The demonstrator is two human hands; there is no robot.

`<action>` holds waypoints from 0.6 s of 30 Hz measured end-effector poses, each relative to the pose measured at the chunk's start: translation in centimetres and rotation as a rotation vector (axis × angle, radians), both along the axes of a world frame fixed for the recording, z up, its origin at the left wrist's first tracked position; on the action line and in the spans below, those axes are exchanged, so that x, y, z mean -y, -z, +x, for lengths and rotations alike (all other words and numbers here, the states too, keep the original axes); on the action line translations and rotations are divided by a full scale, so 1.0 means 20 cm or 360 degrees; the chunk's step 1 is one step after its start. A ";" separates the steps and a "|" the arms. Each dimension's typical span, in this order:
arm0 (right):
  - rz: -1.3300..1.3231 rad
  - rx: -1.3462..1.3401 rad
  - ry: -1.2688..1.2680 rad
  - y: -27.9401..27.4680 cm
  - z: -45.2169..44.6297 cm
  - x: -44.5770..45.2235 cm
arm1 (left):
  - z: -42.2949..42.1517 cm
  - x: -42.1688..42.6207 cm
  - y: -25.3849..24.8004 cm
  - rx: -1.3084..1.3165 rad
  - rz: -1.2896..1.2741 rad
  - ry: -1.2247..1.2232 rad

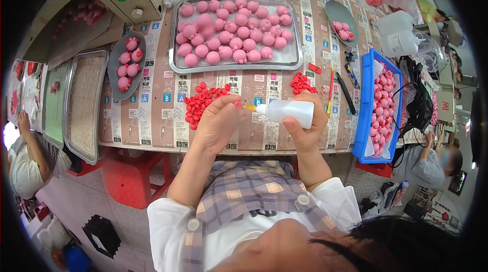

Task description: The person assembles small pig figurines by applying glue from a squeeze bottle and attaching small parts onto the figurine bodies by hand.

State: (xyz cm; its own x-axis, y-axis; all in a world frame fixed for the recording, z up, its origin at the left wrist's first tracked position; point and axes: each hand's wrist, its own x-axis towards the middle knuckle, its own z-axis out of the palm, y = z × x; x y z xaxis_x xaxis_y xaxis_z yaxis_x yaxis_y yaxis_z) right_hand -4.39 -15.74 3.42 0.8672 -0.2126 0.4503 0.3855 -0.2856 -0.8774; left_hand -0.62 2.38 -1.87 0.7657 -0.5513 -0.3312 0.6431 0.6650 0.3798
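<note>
Squeeze bottle [291,113]: white, slightly translucent, slim yellow tip [249,108], held nearly level.

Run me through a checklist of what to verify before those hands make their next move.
1. White bottle held in the right hand: ok.
2. Yellow nozzle aimed at the left hand's fingertips: ok.
3. Small reddish piece properly placed in those fingertips: cannot tell, too small.
4. Enough liquid in the bottle: cannot tell.
5. Loose red pieces near the hands: ok.
6. Pink balls contained in their tray: ok.
</note>
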 end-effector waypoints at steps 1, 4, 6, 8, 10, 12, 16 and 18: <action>0.0001 -0.0011 -0.0002 0.00 0.00 0.00 | 0.00 0.00 0.00 0.0007 0.0008 0.0003; -0.0127 -0.0009 -0.0033 -0.02 0.00 0.01 | 0.00 0.00 -0.02 -0.0002 0.0008 -0.0023; -0.0059 -0.0028 -0.0016 -0.01 0.00 0.01 | 0.00 0.00 -0.02 -0.0013 0.0001 -0.0026; -0.0019 -0.0037 -0.0002 -0.01 0.00 0.01 | 0.00 0.01 -0.02 -0.0009 -0.0015 -0.0031; -0.0006 -0.0038 0.0007 0.00 0.00 0.02 | 0.00 0.01 -0.01 0.0008 -0.0039 -0.0038; -0.0014 -0.0024 0.0022 -0.01 0.01 0.01 | 0.00 0.01 -0.01 0.0024 -0.0044 -0.0039; -0.0047 -0.0048 0.0025 -0.02 0.01 0.01 | 0.00 0.01 0.00 0.0031 -0.0039 -0.0031; -0.0050 -0.0037 0.0023 -0.02 0.01 0.01 | 0.00 0.01 -0.01 0.0027 -0.0029 -0.0035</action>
State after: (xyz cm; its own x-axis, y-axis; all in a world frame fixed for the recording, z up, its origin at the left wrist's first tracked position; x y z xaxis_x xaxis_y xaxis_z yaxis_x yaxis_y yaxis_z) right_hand -4.10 -15.96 3.83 0.8744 -0.2111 0.4368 0.3609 -0.3187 -0.8765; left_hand -0.66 2.14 -1.65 0.7834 -0.5399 -0.3080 0.6215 0.6859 0.3785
